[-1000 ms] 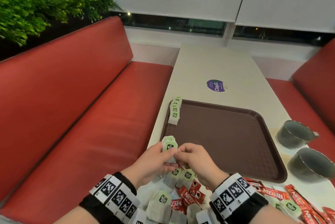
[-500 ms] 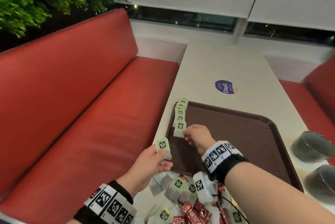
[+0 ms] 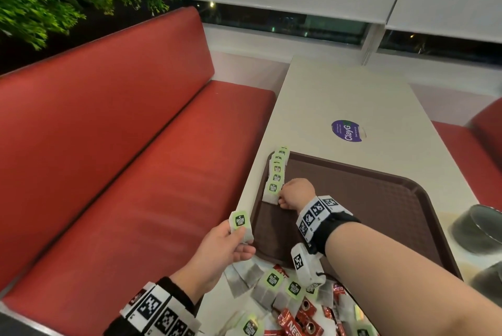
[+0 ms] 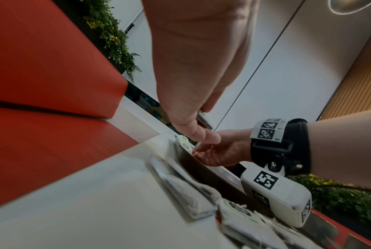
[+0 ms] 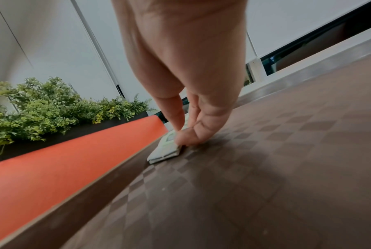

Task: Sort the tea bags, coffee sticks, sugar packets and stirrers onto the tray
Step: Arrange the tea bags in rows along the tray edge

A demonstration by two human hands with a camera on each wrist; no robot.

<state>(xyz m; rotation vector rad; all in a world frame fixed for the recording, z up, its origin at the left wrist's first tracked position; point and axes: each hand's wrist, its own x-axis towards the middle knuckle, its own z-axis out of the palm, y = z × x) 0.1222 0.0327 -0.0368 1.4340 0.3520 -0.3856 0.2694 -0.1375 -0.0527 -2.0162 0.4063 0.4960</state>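
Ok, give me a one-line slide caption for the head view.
Right hand sets a tea bag onto the tray row while left hand holds the next tea bag.

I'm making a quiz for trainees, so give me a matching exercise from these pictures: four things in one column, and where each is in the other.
Things:
1. tea bag with green tag
2. row of tea bags
3. red coffee sticks
4. purple sticker

Places:
A. bare table beyond the tray
B. held in the left hand
C. along the tray's left edge
D. mixed pile nearest the person

Pairs: 1-B, 2-C, 3-D, 4-A
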